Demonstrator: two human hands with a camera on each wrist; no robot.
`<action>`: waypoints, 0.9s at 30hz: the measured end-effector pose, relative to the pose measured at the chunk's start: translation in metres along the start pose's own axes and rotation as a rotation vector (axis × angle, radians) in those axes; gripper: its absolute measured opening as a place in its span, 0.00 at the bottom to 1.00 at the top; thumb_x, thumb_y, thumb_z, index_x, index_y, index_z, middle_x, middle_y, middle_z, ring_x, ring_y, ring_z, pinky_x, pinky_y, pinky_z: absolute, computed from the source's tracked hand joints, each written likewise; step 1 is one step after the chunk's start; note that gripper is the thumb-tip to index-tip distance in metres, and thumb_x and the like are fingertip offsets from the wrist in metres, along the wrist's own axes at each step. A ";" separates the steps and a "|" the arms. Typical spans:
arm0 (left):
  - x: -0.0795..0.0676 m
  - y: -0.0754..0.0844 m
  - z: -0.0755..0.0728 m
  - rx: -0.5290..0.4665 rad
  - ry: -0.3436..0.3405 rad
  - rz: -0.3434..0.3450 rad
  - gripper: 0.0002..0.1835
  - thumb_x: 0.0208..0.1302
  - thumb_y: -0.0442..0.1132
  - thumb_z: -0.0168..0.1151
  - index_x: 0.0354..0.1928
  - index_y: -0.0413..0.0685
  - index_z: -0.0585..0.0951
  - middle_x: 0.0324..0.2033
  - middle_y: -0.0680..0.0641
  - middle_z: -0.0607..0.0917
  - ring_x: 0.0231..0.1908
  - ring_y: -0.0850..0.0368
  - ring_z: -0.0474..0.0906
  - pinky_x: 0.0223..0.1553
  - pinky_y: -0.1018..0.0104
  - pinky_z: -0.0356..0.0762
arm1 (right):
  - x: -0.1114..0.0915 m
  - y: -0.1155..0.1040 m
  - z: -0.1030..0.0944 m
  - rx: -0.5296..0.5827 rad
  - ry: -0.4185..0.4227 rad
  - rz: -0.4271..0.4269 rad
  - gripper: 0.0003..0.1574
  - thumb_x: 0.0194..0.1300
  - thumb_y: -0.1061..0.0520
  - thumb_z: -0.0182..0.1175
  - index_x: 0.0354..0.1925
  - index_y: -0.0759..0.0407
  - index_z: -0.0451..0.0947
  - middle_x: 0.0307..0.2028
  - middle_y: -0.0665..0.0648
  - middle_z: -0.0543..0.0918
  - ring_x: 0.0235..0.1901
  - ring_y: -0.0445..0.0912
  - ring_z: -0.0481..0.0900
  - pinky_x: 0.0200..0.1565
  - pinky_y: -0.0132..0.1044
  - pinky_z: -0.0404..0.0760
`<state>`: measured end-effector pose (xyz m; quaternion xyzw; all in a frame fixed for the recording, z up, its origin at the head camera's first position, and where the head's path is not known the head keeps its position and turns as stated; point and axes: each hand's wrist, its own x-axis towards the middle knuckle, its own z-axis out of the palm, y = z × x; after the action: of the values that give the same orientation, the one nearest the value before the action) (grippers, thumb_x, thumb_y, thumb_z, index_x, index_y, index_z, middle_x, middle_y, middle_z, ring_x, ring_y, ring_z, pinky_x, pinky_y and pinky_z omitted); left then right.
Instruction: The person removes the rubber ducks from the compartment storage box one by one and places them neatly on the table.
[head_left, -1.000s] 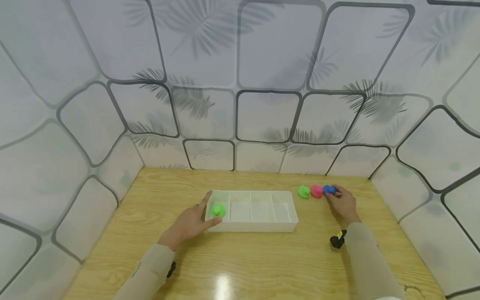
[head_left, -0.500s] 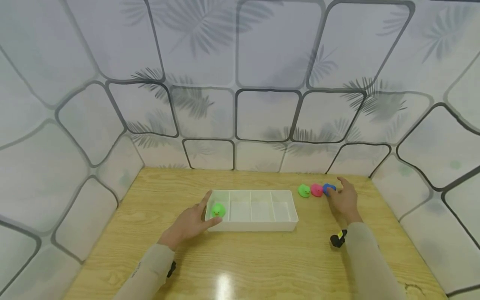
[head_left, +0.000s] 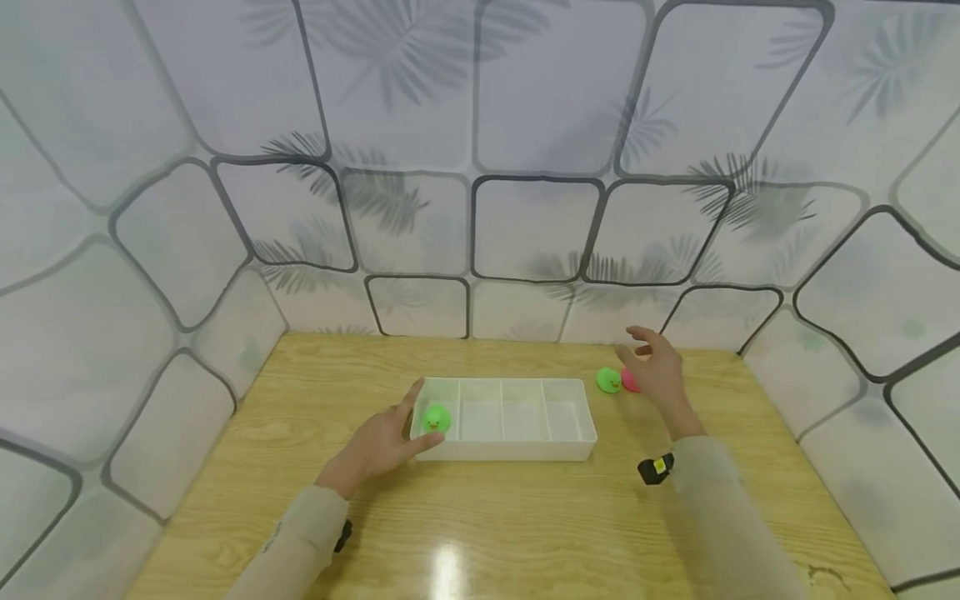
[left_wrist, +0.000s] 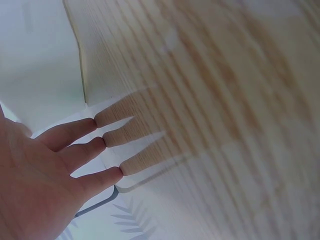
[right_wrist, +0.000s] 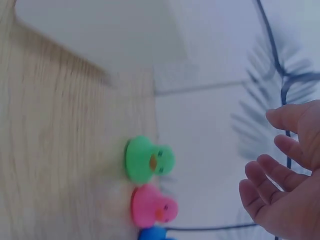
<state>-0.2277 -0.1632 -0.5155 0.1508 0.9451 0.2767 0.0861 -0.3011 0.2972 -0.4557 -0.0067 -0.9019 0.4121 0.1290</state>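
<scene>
My left hand (head_left: 377, 446) rests at the left end of a white divided tray (head_left: 504, 452), its thumb on the front rim and a finger at the back corner. Straight, spread fingers touch the wooden table in the left wrist view. A green rubber duck (head_left: 437, 419) sits in the leftmost compartment. My right hand (head_left: 658, 372) hovers over the row right of the tray, holding nothing, fingers loosely bent. That row has a green rubber duck (right_wrist: 141, 160), a pink rubber duck (right_wrist: 150, 206) and a blue one (right_wrist: 154, 233), cut off in the right wrist view and hidden in the head view.
The tray stands mid-table, with dividers between its compartments. Patterned walls (head_left: 420, 225) enclose the back and sides of the wooden table (head_left: 487, 521). A black wrist camera (head_left: 655, 469) hangs by the right sleeve.
My right hand has let go of the blue duck, lifted, and moved left over the row, now covering the blue duck and part of the pink one. My left hand stays put.
</scene>
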 end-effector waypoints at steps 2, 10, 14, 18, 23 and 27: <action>0.000 0.000 0.000 -0.008 -0.002 -0.001 0.59 0.69 0.74 0.58 0.86 0.63 0.36 0.22 0.51 0.75 0.20 0.58 0.66 0.27 0.61 0.68 | -0.003 -0.011 0.004 -0.003 -0.026 -0.025 0.33 0.77 0.47 0.62 0.72 0.61 0.73 0.68 0.70 0.76 0.60 0.65 0.79 0.49 0.50 0.80; 0.000 0.001 -0.002 -0.048 -0.025 -0.014 0.59 0.69 0.74 0.59 0.86 0.64 0.35 0.22 0.51 0.73 0.20 0.58 0.63 0.29 0.60 0.68 | -0.014 -0.049 0.029 0.029 -0.084 -0.153 0.31 0.76 0.50 0.65 0.70 0.61 0.76 0.65 0.69 0.80 0.56 0.63 0.81 0.48 0.51 0.83; 0.000 -0.001 -0.004 -0.079 -0.028 -0.014 0.59 0.69 0.73 0.60 0.86 0.63 0.36 0.32 0.45 0.83 0.27 0.56 0.72 0.40 0.53 0.77 | -0.020 -0.065 0.043 0.052 -0.118 -0.193 0.30 0.74 0.52 0.67 0.68 0.61 0.77 0.63 0.68 0.82 0.55 0.62 0.82 0.46 0.50 0.83; -0.002 -0.003 -0.005 -0.107 -0.032 -0.014 0.58 0.69 0.72 0.59 0.86 0.67 0.36 0.54 0.33 0.85 0.41 0.49 0.82 0.58 0.41 0.78 | -0.026 -0.079 0.059 0.082 -0.145 -0.253 0.27 0.72 0.55 0.69 0.65 0.62 0.80 0.59 0.68 0.84 0.51 0.60 0.84 0.45 0.46 0.83; -0.004 -0.004 -0.007 -0.138 -0.050 -0.016 0.57 0.71 0.70 0.60 0.86 0.66 0.36 0.60 0.28 0.82 0.51 0.36 0.85 0.63 0.37 0.74 | -0.032 -0.089 0.078 0.096 -0.193 -0.318 0.27 0.70 0.56 0.70 0.64 0.63 0.81 0.56 0.66 0.86 0.48 0.57 0.85 0.43 0.42 0.84; -0.003 -0.004 -0.008 -0.135 -0.058 -0.023 0.58 0.70 0.70 0.61 0.87 0.64 0.37 0.44 0.33 0.86 0.35 0.47 0.81 0.58 0.41 0.76 | -0.037 -0.095 0.090 0.099 -0.230 -0.351 0.27 0.70 0.56 0.70 0.64 0.63 0.80 0.56 0.66 0.86 0.47 0.57 0.86 0.41 0.40 0.84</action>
<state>-0.2282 -0.1716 -0.5108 0.1417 0.9232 0.3341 0.1267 -0.2778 0.1631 -0.4495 0.2039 -0.8767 0.4252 0.0954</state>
